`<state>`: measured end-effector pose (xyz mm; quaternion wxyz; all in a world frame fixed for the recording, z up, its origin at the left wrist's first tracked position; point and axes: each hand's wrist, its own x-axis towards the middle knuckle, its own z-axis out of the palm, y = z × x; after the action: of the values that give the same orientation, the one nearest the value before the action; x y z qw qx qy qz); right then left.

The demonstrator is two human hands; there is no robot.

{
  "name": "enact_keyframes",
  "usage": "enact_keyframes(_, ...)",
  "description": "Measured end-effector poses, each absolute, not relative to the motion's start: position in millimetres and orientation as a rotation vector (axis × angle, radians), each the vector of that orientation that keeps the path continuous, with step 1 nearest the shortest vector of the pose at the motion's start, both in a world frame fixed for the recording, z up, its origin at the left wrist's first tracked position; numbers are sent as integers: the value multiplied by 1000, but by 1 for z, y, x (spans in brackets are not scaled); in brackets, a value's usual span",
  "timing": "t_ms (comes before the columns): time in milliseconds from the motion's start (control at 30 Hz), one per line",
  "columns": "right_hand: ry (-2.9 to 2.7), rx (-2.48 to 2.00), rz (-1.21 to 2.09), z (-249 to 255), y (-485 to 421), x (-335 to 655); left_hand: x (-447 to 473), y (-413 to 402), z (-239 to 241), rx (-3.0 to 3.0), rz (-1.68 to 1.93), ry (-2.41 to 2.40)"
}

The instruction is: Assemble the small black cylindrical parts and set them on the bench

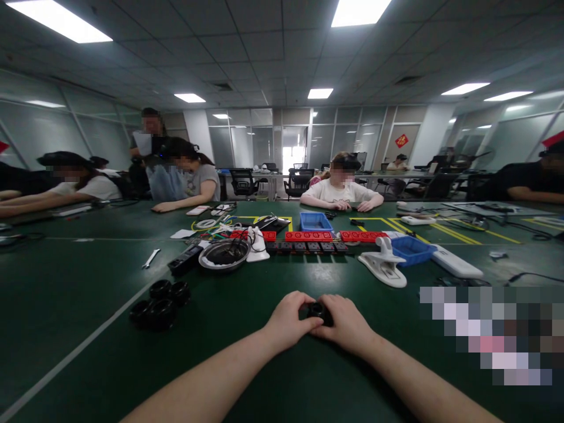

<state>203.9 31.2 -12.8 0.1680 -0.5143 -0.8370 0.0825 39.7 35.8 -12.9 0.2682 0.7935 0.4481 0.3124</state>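
I am holding the black ring [319,311] between my left grip [288,322] and right grip [346,324], both touching it.

No words or numbers readable. Red diamond sign [401,140] on the back-right panel [414,130] carries a gold character, too small and blurred to read for sure. Red strips [308,236] on the green table [220,317] show a row of marks, illegible. Red patch [3,146], far left edge: cut off, no reading.
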Motion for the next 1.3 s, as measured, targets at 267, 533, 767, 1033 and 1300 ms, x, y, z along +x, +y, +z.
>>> enact_keyframes(267,-2444,-1072,835,-9,48,226,30,36,-4,2174,742,998)
enact_keyframes(533,-2356,-1539,296,-15,35,203,40,36,-14,2120,849,1239)
enact_keyframes(767,-2435,-1351,405,-9,34,212,33,38,-8,2185,771,1060)
enact_keyframes(1033,-2446,-1070,837,-7,47,225,27,41,-3,2200,731,944)
enact_keyframes(1300,-2307,-1467,590,-18,42,210,35,39,-11,2094,805,1142)
